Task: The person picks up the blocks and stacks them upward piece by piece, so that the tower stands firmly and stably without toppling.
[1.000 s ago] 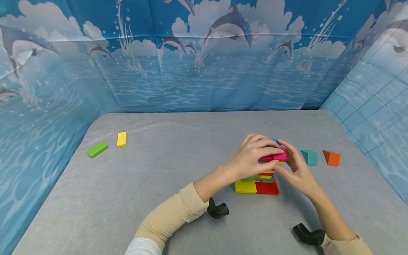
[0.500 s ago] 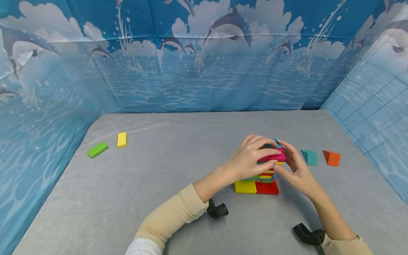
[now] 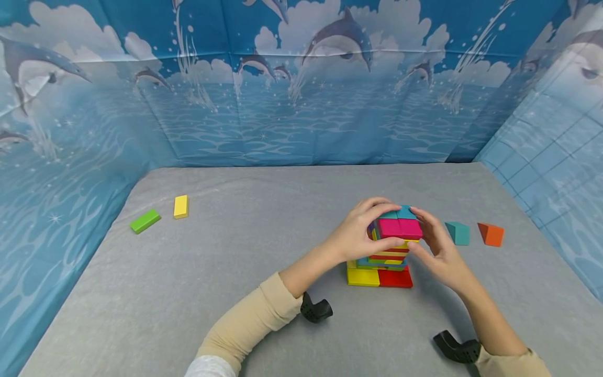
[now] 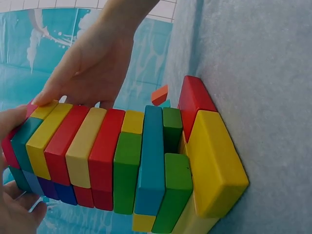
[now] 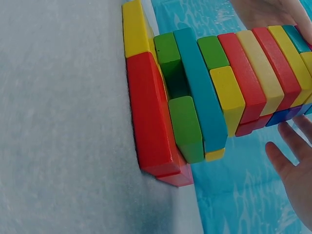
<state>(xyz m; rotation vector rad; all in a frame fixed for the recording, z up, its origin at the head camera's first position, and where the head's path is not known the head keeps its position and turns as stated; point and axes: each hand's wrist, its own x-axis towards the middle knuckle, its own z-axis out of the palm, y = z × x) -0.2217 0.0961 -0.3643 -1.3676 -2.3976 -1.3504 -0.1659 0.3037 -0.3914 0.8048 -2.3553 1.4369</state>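
A tower of colored wooden blocks (image 3: 388, 256) stands on the grey tabletop, right of center in the head view. At its foot lie a yellow block (image 3: 363, 277) and a red block (image 3: 394, 278). Pink blocks (image 3: 410, 229) face front near the top, with teal blocks (image 3: 405, 212) above and behind them. My left hand (image 3: 355, 230) holds the upper tower from the left, thumb in front and fingers behind. From the right, my right hand (image 3: 438, 251) curves round the same level. Its far fingers are partly hidden in the head view; the right wrist view shows fingertips (image 5: 283, 127) beside the dark blue blocks.
Right of the tower stand a teal triangular block (image 3: 457, 233) and an orange one (image 3: 491, 234). A green block (image 3: 145, 221) and a yellow block (image 3: 181, 207) lie at the far left. A blue dolphin-print curtain (image 3: 282, 120) borders the table's back and sides.
My left hand's fingers have moved off the pink blocks' front and back along the tower's left side, uncovering the pink blocks. The right hand stays almost still.
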